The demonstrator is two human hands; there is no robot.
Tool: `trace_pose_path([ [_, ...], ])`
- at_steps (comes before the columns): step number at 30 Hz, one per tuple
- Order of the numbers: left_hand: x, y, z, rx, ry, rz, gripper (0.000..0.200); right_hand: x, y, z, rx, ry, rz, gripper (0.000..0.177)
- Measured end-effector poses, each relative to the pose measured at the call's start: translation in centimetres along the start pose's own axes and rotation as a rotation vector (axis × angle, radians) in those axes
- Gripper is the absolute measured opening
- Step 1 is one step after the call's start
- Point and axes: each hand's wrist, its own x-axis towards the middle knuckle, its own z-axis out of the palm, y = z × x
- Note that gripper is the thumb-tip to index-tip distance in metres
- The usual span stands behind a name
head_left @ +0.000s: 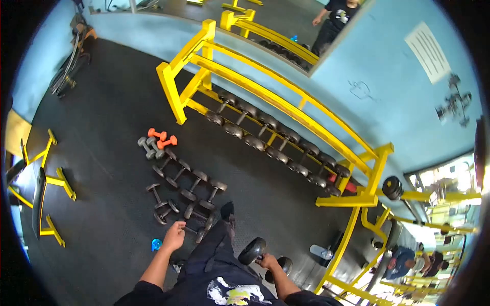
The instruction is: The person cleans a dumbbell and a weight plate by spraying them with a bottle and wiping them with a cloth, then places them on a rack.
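My right hand [267, 261] is wrapped round the handle of a black dumbbell [252, 250], which hangs beside my right leg. Nearer the left leg, my left hand [175, 235] is empty, its fingers partly curled and apart, above the floor. Close to its fingertips lies another black dumbbell [200, 235]. Several more dark dumbbells [189, 195] lie in loose rows on the floor ahead, with grey dumbbells [143, 147] and orange dumbbells [167, 142] beyond them.
A yellow rack [286, 109] holds a row of black dumbbells [268, 121] along the blue wall. A blue object [156, 245] and a clear bottle [320, 251] are on the floor. A yellow-framed bench [39, 196] stands at left. People [400, 262] are at far right.
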Motion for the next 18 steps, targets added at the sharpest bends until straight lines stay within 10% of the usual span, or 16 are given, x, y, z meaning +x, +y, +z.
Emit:
trace_pose_path([
  [10, 23.2, 18.9, -12.7, 0.118, 0.243, 0.409, 0.036, 16.2, -11.2, -26.2, -0.224, 0.111, -0.211, 0.045],
  [18, 37.0, 31.3, -23.4, 0.446, 0.354, 0.249, 0.064, 28.1, -24.7, -40.6, -0.426, -0.066, -0.414, 0.039],
])
